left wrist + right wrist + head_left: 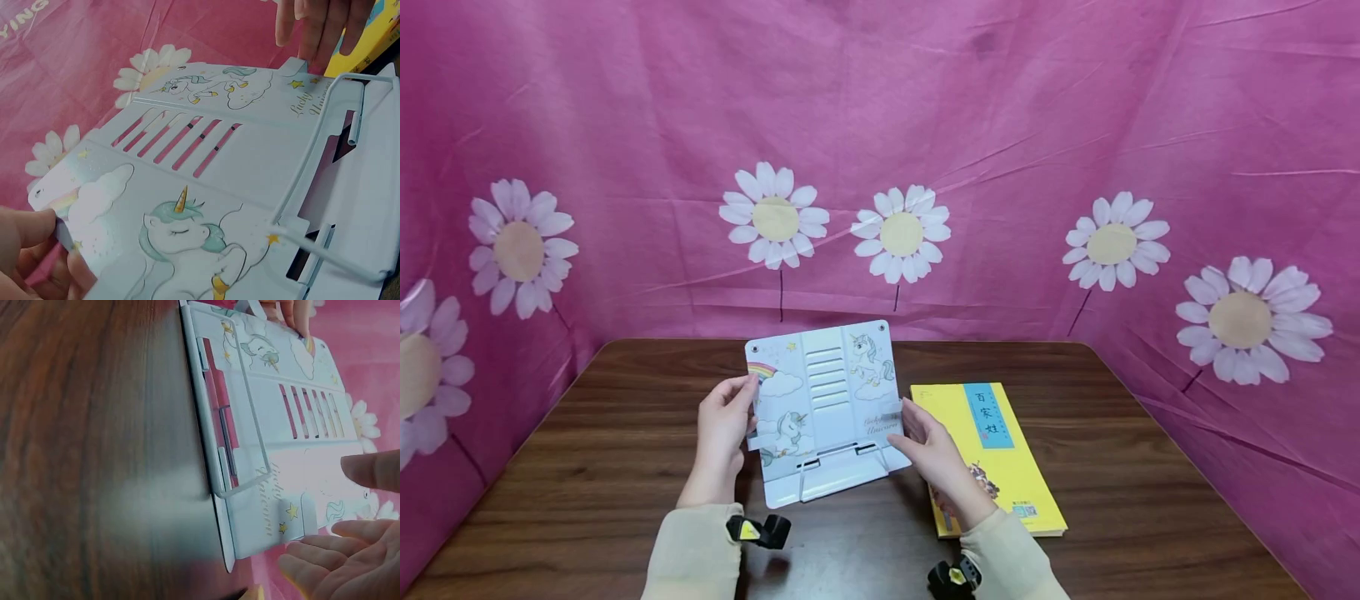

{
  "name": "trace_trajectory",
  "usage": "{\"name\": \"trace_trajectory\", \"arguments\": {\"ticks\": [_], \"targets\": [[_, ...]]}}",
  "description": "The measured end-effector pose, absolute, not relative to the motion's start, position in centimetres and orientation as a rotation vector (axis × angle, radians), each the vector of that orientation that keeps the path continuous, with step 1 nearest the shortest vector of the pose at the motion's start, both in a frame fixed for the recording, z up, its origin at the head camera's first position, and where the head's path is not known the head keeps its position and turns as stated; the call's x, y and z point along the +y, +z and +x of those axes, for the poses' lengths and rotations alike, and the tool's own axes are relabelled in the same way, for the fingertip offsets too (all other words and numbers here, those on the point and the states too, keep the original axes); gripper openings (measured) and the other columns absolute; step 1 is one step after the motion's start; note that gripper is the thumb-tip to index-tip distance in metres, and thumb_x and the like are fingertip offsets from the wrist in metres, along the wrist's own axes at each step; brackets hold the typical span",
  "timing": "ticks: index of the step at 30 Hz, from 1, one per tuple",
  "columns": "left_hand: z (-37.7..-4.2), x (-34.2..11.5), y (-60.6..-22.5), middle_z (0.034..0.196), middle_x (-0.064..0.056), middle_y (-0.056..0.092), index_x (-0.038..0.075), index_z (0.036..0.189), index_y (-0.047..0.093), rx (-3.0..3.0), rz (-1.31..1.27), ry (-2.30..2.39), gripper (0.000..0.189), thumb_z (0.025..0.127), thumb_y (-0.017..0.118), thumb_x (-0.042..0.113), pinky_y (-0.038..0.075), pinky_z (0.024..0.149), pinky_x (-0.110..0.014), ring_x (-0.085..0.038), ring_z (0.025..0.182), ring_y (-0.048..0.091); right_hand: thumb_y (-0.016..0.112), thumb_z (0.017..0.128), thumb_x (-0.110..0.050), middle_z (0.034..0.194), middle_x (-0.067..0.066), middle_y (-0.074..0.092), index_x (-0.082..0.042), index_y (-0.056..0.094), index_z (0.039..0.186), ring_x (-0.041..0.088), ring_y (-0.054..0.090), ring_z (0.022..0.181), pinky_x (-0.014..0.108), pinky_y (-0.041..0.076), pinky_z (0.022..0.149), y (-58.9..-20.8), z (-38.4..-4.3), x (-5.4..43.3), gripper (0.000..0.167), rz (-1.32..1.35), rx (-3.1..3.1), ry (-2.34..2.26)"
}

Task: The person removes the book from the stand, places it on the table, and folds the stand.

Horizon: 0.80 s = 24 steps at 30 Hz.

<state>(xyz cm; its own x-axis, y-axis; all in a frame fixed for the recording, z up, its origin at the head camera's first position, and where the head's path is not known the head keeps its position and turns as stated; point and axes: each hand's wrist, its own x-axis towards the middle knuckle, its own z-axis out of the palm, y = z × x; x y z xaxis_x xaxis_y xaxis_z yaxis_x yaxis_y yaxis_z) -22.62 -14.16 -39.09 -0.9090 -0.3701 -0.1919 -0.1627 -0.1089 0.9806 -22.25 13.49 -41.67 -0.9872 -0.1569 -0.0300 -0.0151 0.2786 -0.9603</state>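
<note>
A white metal book stand (826,423) with unicorn prints and a slotted middle panel is tilted up above the wooden table. Along its lower lip runs a wire page holder (253,412). My left hand (722,427) pinches the stand's left edge between thumb and fingers, as the left wrist view also shows. At the right edge is my right hand (942,458), fingers extended behind the edge near a small side tab (309,515) and thumb apart in front. Whether those fingertips touch the stand is hard to tell.
A yellow book (1022,492) with a blue title label lies flat on the brown table (602,467), right of the stand and partly under my right hand. Pink cloth (985,100) printed with white daisies hangs around the table's back and sides.
</note>
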Motion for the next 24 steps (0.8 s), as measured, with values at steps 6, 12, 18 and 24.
{"name": "trace_trajectory", "arguments": {"ticks": [6,12,18,24], "targets": [[-22.5,-15.2,-39.2,0.074,0.016,0.067,0.004,0.133,0.061,-1.903,0.633,-2.284,0.053,0.093,0.068,0.038,0.055,0.065,-0.018,-0.001,0.070,0.060,0.061,0.097,-0.014,0.160,0.020,0.028,0.001,0.028,0.154,0.037,0.024,0.149,0.052,0.025,0.119,-42.1,-23.0,13.6,0.067,-0.168,2.310,-1.853],[-22.2,-16.3,-38.6,0.076,0.010,0.070,0.000,0.131,0.061,-2.152,0.533,-2.225,0.051,0.093,0.070,0.033,0.056,0.064,-0.019,-0.002,0.071,0.064,0.061,0.097,-0.018,0.162,0.015,0.028,-0.004,0.028,0.155,0.033,0.023,0.151,0.050,0.024,0.120,-42.2,-24.0,14.1,0.068,-0.133,2.261,-1.864],[-21.6,-16.4,-38.0,0.086,0.001,0.074,-0.009,0.123,0.063,-2.318,0.338,-2.204,0.045,0.092,0.071,0.024,0.059,0.066,-0.026,-0.009,0.079,0.070,0.060,0.098,-0.018,0.164,0.013,0.022,-0.005,0.025,0.156,0.032,0.020,0.152,0.049,0.022,0.121,-42.2,-24.8,14.2,0.069,-0.121,2.255,-1.861],[-21.2,-16.7,-37.6,0.088,-0.003,0.075,-0.010,0.113,0.068,-2.433,0.134,-2.234,0.036,0.092,0.070,0.019,0.061,0.068,-0.032,-0.014,0.082,0.072,0.060,0.098,-0.020,0.165,0.012,0.019,-0.004,0.022,0.157,0.030,0.019,0.152,0.049,0.022,0.121,-42.4,-25.3,14.4,0.072,-0.103,2.226,-1.855]]}}
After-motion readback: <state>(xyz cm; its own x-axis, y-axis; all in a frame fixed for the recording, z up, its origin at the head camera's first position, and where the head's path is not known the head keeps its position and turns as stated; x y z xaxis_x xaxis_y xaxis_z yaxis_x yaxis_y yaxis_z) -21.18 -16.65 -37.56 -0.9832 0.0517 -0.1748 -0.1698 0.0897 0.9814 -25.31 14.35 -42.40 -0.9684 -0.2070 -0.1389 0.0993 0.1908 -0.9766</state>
